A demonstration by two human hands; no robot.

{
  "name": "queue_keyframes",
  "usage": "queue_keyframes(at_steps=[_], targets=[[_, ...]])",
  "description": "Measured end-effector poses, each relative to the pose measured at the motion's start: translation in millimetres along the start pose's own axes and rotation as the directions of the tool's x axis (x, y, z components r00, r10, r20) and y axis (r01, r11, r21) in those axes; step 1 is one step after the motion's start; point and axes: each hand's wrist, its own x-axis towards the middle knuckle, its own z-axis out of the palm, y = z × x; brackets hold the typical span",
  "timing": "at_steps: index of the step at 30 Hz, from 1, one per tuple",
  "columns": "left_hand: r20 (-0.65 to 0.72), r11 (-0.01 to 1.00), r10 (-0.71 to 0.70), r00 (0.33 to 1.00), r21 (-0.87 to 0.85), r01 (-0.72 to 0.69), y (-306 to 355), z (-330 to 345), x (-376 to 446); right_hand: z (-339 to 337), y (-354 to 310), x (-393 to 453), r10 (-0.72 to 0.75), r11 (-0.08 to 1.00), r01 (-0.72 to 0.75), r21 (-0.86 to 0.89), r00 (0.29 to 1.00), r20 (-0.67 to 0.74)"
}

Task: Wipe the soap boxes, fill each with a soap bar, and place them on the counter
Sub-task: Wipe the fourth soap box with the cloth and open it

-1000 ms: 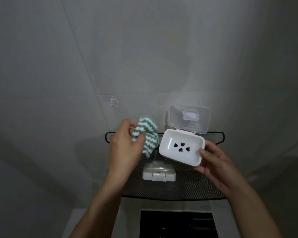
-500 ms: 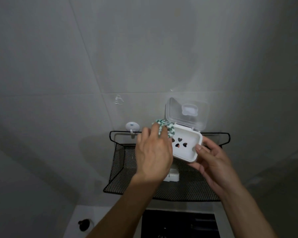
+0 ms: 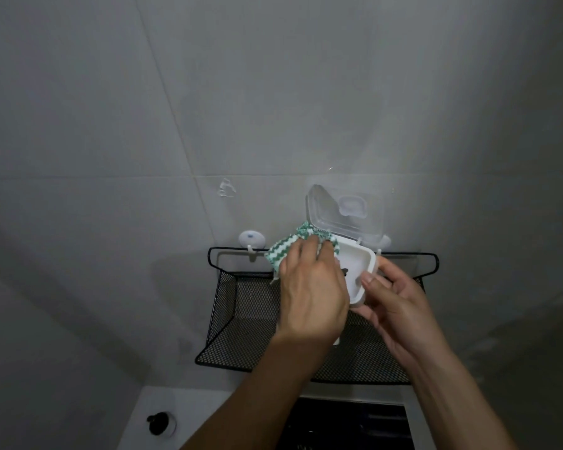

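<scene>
From the head view, we look down at a grey tiled wall [image 3: 273,92] with a black mesh shelf [image 3: 241,319] hung on it in the lower middle of the frame.

Just right of centre we see the soap box [image 3: 359,264], white, held in the air in front of the shelf's top rail. Its clear lid [image 3: 345,212] stands open, hinged up toward the wall behind it.

Our left hand [image 3: 312,293] covers the left part of the box's open tray. Its grip is clenched on a green-and-white zigzag cloth [image 3: 283,246], which bunches out above the knuckles and presses into the tray at the lid's hinge side.

Our right hand [image 3: 394,306] holds the box from the right and below; its grip clasps the box's right end, with the thumb lying on the rim and the fingers curled under the base.

A small white piece shows under the left wrist on the shelf floor; we cannot tell what it is.

Upper left of the shelf, a round white wall hook [image 3: 251,240] carries the rail. At the bottom of the frame lies a white desk [image 3: 137,417] with a small dark round object [image 3: 158,423] at lower left and a dark rectangular panel [image 3: 355,423] to the right of it.
</scene>
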Motion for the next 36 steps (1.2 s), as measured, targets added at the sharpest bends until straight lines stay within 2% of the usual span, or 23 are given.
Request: queue_keyframes(at_steps=[5, 16, 23, 31, 36], targets=[[0.012, 0.963, -0.088, 0.996, -0.254, 0.088, 2.5, -7.5, 0.7, 1.4, -0.5, 1.0, -0.003, 1.000, 0.003, -0.016, 1.000, 0.004], [-0.086, 0.949, -0.164, 0.983, -0.286, 0.133, -6.0, -15.1, 10.5, 7.6, 3.6, 0.2, 0.002, 0.999, -0.001, -0.045, 1.000, 0.030], [-0.138, 0.975, -0.084, 0.987, -0.217, 0.052, -0.1, -11.7, 15.1, 8.8, -2.0, 1.1, -0.005, 0.998, 0.007, -0.067, 0.999, 0.041], [-0.187, 0.973, 0.094, 0.978, -0.190, -0.130, 3.1, -5.7, 14.8, 6.6, -13.2, 3.1, -0.010, 0.999, 0.013, -0.053, 0.998, 0.061], [-0.226, 0.953, 0.226, 0.948, -0.152, -0.263, -1.2, -6.1, 11.8, 2.6, -16.5, 2.4, 0.003, 1.000, -0.001, -0.030, 0.997, 0.079]])
